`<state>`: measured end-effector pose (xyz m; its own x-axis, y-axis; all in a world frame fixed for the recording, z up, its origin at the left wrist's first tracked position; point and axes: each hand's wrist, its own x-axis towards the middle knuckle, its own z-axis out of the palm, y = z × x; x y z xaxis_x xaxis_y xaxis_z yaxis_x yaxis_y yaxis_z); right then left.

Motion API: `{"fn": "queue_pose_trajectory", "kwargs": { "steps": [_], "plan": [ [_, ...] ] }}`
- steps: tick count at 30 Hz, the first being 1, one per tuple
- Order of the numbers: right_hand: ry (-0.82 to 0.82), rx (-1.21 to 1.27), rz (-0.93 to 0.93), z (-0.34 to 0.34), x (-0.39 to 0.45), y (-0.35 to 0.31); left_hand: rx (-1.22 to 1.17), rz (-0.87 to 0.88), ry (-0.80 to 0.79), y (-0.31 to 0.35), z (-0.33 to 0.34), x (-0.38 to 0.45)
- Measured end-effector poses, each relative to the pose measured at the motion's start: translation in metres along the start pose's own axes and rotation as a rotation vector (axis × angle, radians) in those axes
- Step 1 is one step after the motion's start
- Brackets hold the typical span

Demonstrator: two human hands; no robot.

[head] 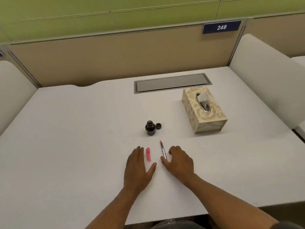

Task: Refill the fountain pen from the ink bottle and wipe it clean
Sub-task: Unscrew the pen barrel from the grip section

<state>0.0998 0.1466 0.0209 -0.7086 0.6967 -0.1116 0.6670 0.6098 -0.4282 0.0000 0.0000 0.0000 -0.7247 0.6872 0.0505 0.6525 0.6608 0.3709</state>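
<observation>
Pink plastic lies between the two hands: a short pen cap (148,154) rests flat on the tabletop (74,129) just beside the left hand (137,169), whose fingers (138,152) lie straight and together, palm down, with the thumb spread toward the centre of the frame. That hand holds nothing. The right hand (179,162) sits just right of centre, its fingers (173,150) loosely curled with the tips on the tabletop and the thumb stretched out to the left; the lower end of the fountain pen (163,149) lies at the thumb, though whether they touch I cannot tell. The pen, uncapped, lies flat, its pink nib end pointing up the frame toward the ink bottle (150,128). The bottle stands upright and open a little above the hands, dark with ink, and its round bottle lid (158,125) lies just beside it on the right. Farther to the upper right stands a cream patterned tissue box (204,111) with a white tissue (203,98) poking from its oval slot. Behind the box a grey metal cable hatch (171,83) is set flush into the tabletop. A tan partition rises beyond, carrying a blue number plate (221,27) reading 249 at the upper right of the frame.
</observation>
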Motion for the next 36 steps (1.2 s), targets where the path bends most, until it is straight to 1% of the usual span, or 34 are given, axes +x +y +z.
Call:
{"fn": "queue_pose_trajectory", "kwargs": {
  "steps": [5, 12, 15, 17, 20, 21, 22, 23, 27, 29, 32, 36],
  "plan": [
    [0.000, -0.028, 0.007, -0.003, 0.001, -0.003, 0.106, -0.078, -0.060, -0.004, 0.002, -0.006],
    [-0.009, 0.017, 0.062, -0.001, 0.003, -0.006, 0.143, -0.078, -0.090, -0.009, 0.007, -0.009],
    [-0.050, 0.126, 0.157, -0.005, 0.005, -0.006, 0.089, -0.095, -0.100, -0.007, 0.005, -0.008],
    [-0.064, 0.262, 0.228, -0.008, 0.004, -0.006, 0.016, -0.127, -0.071, -0.003, 0.001, -0.005],
    [-0.117, 0.603, 0.284, -0.016, -0.001, -0.005, -0.160, -0.145, 0.118, 0.013, -0.009, 0.000],
    [-0.159, 0.721, 0.304, -0.020, -0.005, -0.005, -0.245, -0.148, 0.158, 0.020, -0.014, 0.002],
    [-0.210, 0.816, 0.322, -0.025, -0.008, -0.005, -0.355, -0.165, 0.164, 0.027, -0.019, 0.004],
    [-0.264, 0.888, 0.337, -0.029, -0.013, -0.005, -0.476, -0.210, 0.126, 0.035, -0.024, 0.006],
    [-0.471, 1.134, 0.394, -0.039, -0.027, -0.005, -0.953, -0.490, -0.155, 0.054, -0.038, 0.019],
    [-0.545, 1.227, 0.410, -0.041, -0.033, -0.004, -1.154, -0.580, -0.253, 0.058, -0.042, 0.023],
    [-0.625, 1.320, 0.430, -0.043, -0.038, -0.002, -1.307, -0.608, -0.316, 0.060, -0.044, 0.024],
    [-0.641, 1.371, 0.437, -0.044, -0.041, 0.000, -1.463, -0.640, -0.364, 0.062, -0.045, 0.024]
  ]
}}
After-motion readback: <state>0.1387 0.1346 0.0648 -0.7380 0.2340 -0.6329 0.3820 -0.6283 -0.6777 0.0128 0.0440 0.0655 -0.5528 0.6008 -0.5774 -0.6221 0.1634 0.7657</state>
